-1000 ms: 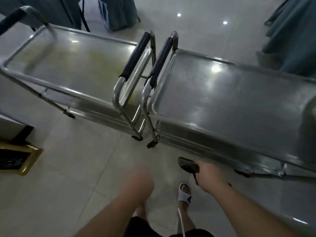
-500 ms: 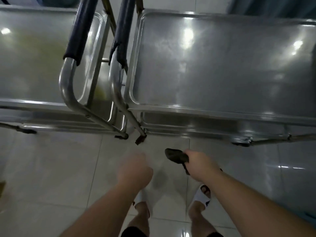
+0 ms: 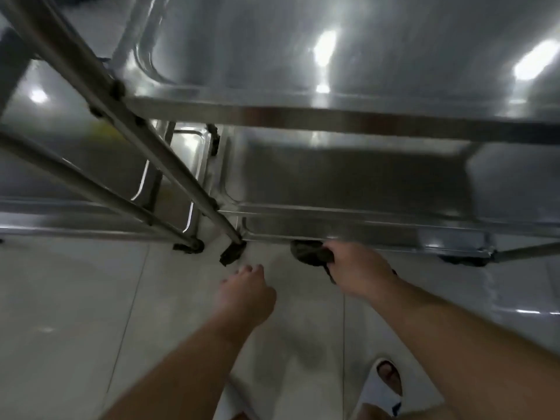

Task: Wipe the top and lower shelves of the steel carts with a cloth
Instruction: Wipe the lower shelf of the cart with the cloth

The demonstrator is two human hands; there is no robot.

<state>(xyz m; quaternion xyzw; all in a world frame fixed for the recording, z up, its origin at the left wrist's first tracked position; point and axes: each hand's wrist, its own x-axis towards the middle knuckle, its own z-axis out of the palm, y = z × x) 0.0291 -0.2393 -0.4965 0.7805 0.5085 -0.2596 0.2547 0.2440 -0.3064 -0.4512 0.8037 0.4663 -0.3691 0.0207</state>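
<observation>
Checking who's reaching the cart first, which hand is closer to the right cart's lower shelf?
Right. The right hand, gripping the dark cloth, is at the lower shelf front edge; the empty left hand hangs lower over the floor.

Pale glossy floor tiles [image 3: 75, 298] reflecting soft ceiling light | dark grout lines crossing them | white slipper [image 3: 383, 389] showing at the lower right edge, toes peeking through its open front

We find no readable text, label, brand, number or sign anywhere; the steel carts [image 3: 333, 116] and the white slipper [image 3: 382, 392] near them show no legible marks.
</observation>
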